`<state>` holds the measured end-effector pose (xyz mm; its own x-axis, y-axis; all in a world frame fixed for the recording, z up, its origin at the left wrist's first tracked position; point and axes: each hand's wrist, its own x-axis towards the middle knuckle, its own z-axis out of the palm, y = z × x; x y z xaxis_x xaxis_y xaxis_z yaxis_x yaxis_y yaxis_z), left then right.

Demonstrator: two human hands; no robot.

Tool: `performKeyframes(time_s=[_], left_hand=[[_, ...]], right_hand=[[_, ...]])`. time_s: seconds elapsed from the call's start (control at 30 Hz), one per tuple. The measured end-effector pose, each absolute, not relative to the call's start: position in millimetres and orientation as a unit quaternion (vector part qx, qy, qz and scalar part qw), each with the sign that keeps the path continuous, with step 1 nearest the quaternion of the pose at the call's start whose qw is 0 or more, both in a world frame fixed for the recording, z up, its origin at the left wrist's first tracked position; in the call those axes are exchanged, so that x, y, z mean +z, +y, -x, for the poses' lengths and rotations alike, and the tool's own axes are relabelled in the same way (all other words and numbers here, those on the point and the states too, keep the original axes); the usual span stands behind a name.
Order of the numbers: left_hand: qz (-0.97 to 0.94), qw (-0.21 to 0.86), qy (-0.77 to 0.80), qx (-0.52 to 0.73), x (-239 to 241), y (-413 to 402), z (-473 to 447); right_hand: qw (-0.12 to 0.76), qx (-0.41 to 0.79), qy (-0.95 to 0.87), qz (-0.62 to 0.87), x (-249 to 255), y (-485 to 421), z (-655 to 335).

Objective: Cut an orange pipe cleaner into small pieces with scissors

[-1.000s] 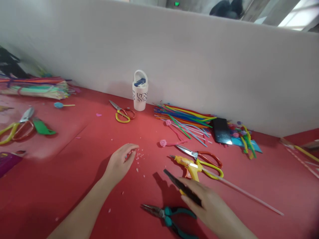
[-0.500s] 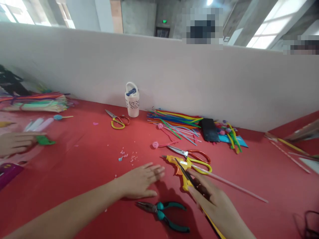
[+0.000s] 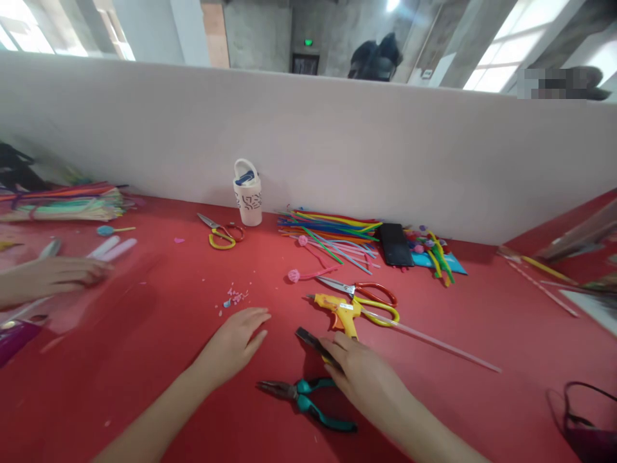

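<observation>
Our right hand (image 3: 364, 379) has dropped and drawn back since half a second ago. The dark-tipped tool (image 3: 311, 339) in its grip then lay with its point across the yellow glue gun (image 3: 340, 310). Now it stops just short of the glue gun, on our side of it, low over the red table (image 3: 482, 411). The fingers are closed round the tool, and the hand hides its handle. Our left hand (image 3: 235, 341) has slid away to the left of the glue gun and rests flat and open, holding nothing, with the pink scraps (image 3: 235, 297) just beyond its fingertips. The teal pliers (image 3: 308, 402) lie nearer to us than the glue gun, between our wrists; whether the right hand touches them we cannot tell. So the tool is now clear of the gun. Far left of the glue gun, a co-worker's hand (image 3: 58, 276) shows blurred.
</observation>
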<state>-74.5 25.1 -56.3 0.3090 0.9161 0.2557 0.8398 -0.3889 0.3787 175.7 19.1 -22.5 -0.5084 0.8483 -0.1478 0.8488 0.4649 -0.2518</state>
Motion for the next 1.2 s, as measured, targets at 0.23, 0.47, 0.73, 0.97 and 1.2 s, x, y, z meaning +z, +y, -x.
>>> performKeyframes(time_s=[0.23,0.47,0.73,0.97,1.2], left_hand=[[-0.734,0.079,0.577,0.348,-60.1,15.6,77.4],[-0.705,0.090,0.582,0.394,-60.6,14.5,75.6],[-0.679,0.117,0.601,0.405,-64.7,21.3,77.6],[-0.668,0.140,0.611,0.402,-65.5,22.8,73.4],[-0.661,0.147,0.615,0.405,-65.9,22.4,73.9]], right_hand=[[0.021,-0.111,0.882,-0.457,-39.5,21.5,-176.8],[0.015,-0.092,0.896,-0.434,-43.9,27.0,-172.0],[0.015,-0.095,0.918,-0.385,-40.3,27.1,-187.8],[0.025,-0.095,0.929,-0.356,-37.9,28.6,-176.1],[0.035,-0.091,0.920,-0.378,-35.3,25.6,-170.5]])
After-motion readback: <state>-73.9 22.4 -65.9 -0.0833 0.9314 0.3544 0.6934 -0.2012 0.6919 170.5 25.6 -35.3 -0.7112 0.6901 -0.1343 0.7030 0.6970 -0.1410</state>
